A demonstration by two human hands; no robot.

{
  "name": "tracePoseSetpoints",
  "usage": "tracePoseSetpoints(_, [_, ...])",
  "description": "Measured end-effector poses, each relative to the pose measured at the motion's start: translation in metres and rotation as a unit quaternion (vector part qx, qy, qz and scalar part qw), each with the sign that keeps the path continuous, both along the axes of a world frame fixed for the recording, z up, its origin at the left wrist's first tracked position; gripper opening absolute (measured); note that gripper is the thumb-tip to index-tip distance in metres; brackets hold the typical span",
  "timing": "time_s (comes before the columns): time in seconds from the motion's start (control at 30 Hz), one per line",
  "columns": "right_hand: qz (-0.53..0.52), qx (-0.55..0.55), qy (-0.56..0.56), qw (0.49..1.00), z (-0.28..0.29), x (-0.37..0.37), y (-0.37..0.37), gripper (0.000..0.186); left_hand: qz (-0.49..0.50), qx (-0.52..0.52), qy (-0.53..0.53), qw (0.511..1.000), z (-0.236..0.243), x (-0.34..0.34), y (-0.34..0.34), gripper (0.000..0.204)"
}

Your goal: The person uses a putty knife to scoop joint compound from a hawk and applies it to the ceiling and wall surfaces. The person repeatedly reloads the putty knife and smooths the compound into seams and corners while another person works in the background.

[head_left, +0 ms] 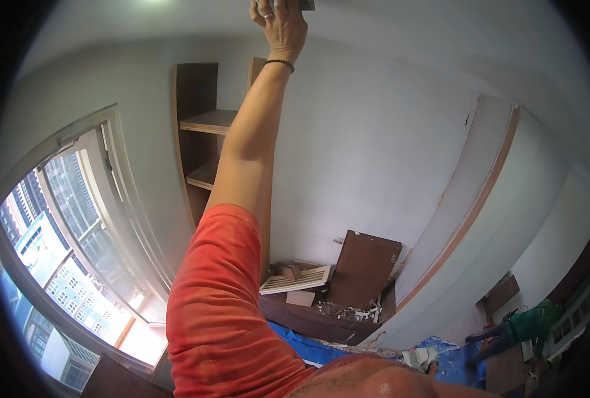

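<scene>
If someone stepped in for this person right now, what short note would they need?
One hand, on an arm in an orange sleeve raised overhead, presses a small block-like tool against the ceiling; which hand it is can't be told, and the tool is cut off by the frame edge. The other hand is out of view. Wooden shelves stand ahead, with boards and debris on the floor. Progress on the ceiling can't be judged.

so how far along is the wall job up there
Done: hard to judge; the pale wall looks smooth and even. In hand: one raised hand, which side is unclear, presses a small flat tool high up. Left: the torn strip by the leaning panel and the debris on the floor remain.
</scene>
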State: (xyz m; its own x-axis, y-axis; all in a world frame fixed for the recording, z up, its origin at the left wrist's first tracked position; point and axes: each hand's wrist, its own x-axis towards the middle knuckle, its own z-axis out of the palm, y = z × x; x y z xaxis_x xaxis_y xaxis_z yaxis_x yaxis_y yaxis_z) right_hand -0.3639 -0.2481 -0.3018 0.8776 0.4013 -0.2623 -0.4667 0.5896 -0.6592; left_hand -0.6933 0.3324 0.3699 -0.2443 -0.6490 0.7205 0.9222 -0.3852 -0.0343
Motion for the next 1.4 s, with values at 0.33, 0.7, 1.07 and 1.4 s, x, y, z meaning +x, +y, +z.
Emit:
tracePoseSetpoints(0.33, [0.131,0.104,0.043,0.985,0.063,-0.041,0.051,0.048,-0.869,-0.268,-0.030,0.414,-0.349,0.058,-0.178,0.037])
tracePoseSetpoints(0.7, [0.181,0.146,-0.009,0.973,0.130,-0.072,0.071,0.049,-0.783,-0.588,-0.188,0.068,-0.491,0.036,-0.440,0.029])
tracePoseSetpoints(1.07, [0.266,-0.081,-0.188,0.942,0.155,-0.075,0.051,0.052,-0.719,-0.656,-0.118,0.198,-0.520,0.077,-0.460,0.028])
tracePoseSetpoints(1.4, [0.289,0.067,0.049,0.954,0.150,-0.063,-0.002,0.049,-0.757,-0.438,0.219,0.434,-0.504,0.108,-0.471,0.036])
